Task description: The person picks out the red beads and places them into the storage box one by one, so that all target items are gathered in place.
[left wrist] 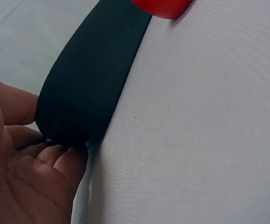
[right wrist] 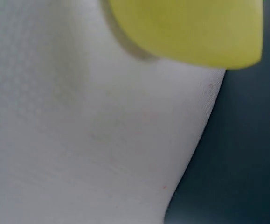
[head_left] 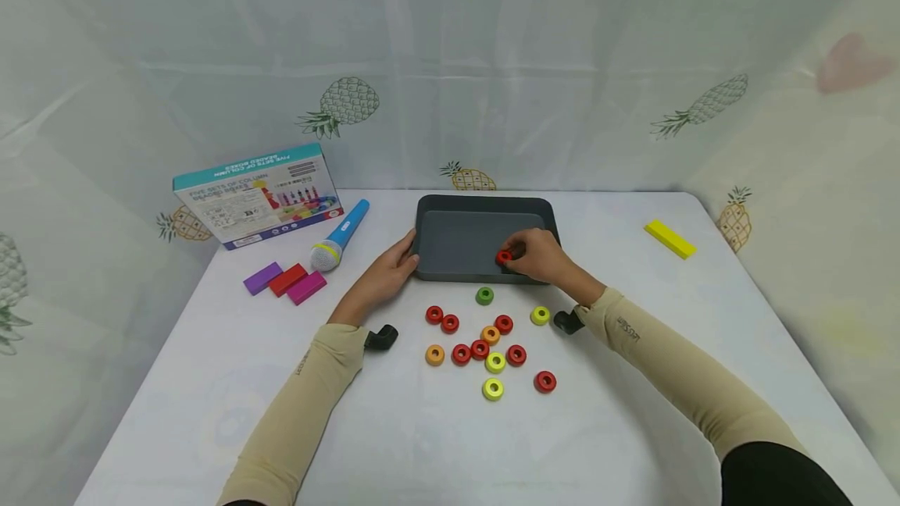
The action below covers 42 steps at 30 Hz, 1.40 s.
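A dark grey tray [head_left: 464,209] lies at the middle of the white table. My right hand [head_left: 537,254] reaches over its front right part and pinches a red ring [head_left: 503,258] just above the tray floor. My left hand [head_left: 394,265] holds the tray's front left corner, thumb on the rim; the left wrist view shows my fingers [left wrist: 55,161] against the tray's dark wall [left wrist: 88,84]. Several red, orange, yellow and green rings [head_left: 485,346] lie scattered on the table in front of the tray. A yellow ring [right wrist: 186,28] fills the top of the right wrist view.
A blue toy microphone [head_left: 341,234] and purple, red and magenta blocks [head_left: 284,280] lie to the left, with a printed box [head_left: 256,194] behind them. A yellow block [head_left: 670,239] sits at the far right. Pineapple-print cloth walls surround the table.
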Motion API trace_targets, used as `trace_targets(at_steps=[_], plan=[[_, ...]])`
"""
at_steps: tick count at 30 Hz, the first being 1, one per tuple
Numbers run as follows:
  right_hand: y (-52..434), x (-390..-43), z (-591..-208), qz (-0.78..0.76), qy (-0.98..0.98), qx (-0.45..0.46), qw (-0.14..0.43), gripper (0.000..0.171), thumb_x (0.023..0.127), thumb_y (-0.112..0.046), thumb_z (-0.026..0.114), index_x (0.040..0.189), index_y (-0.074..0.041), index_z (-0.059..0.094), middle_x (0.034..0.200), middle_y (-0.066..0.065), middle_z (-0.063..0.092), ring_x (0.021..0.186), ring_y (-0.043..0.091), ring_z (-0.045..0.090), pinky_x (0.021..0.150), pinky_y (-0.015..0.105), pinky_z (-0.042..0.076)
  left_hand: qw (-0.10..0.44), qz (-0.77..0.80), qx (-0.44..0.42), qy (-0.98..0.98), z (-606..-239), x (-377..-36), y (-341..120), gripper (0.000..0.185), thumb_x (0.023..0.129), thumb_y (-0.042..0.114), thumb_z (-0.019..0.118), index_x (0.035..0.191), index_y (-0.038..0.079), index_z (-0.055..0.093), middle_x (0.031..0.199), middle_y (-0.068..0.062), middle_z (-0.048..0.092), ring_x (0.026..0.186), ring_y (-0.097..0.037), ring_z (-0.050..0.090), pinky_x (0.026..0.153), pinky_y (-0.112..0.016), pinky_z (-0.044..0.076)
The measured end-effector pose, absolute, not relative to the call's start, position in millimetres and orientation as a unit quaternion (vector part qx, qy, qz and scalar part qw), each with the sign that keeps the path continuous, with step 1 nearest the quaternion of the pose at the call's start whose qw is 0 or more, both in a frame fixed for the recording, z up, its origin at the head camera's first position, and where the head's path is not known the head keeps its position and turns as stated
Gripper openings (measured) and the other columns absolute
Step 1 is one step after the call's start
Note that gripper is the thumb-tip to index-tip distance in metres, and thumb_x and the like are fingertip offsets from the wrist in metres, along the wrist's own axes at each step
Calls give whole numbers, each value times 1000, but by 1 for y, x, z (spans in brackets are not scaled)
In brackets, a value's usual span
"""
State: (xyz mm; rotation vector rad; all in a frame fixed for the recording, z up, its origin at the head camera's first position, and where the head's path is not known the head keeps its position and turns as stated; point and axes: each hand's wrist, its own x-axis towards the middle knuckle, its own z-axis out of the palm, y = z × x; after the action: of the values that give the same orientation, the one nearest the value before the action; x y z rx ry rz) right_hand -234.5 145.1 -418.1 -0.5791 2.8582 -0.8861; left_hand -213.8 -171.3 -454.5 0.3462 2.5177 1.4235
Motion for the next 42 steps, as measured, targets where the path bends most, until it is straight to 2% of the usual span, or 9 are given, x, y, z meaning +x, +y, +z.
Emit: trace_targets(at_steps=[13, 21, 32, 39, 42], plan=[[149, -233, -424, -294, 933, -205, 36, 38, 85, -10, 80, 121, 0, 70, 113, 17, 69, 102, 29, 69, 86, 42, 60, 123, 482, 109, 861, -457, -211, -171, 63, 110, 27, 41, 164, 19, 11, 171, -3, 13, 158, -22, 14, 129, -43, 18], [153, -222, -407, -317, 919, -236, 3, 38, 87, -9, 78, 123, 2, 69, 119, 17, 68, 110, 32, 66, 92, 47, 58, 123, 479, 102, 863, -459, -212, -171, 63, 110, 29, 41, 164, 22, 11, 171, -2, 13, 158, -21, 14, 129, -43, 19], [143, -187, -392, -324, 906, -272, -9, 36, 85, -9, 81, 118, -1, 71, 112, 17, 69, 91, 32, 66, 74, 38, 59, 121, 482, 104, 862, -458, -212, -172, 62, 110, 27, 41, 165, 21, 11, 171, -2, 13, 158, -21, 15, 128, -43, 20], [142, -166, -384, -341, 899, -275, -5, 35, 83, -7, 82, 115, -2, 72, 112, 13, 71, 90, 28, 66, 73, 32, 59, 117, 477, 105, 865, -456, -214, -172, 63, 110, 29, 42, 165, 20, 12, 171, -2, 13, 158, -21, 15, 128, -44, 19], [142, -157, -385, -347, 897, -273, 9, 34, 83, -7, 81, 115, -3, 72, 113, 13, 71, 91, 28, 67, 73, 35, 60, 118, 476, 107, 865, -455, -214, -172, 63, 110, 28, 42, 165, 21, 11, 171, -2, 13, 158, -22, 15, 128, -44, 20]])
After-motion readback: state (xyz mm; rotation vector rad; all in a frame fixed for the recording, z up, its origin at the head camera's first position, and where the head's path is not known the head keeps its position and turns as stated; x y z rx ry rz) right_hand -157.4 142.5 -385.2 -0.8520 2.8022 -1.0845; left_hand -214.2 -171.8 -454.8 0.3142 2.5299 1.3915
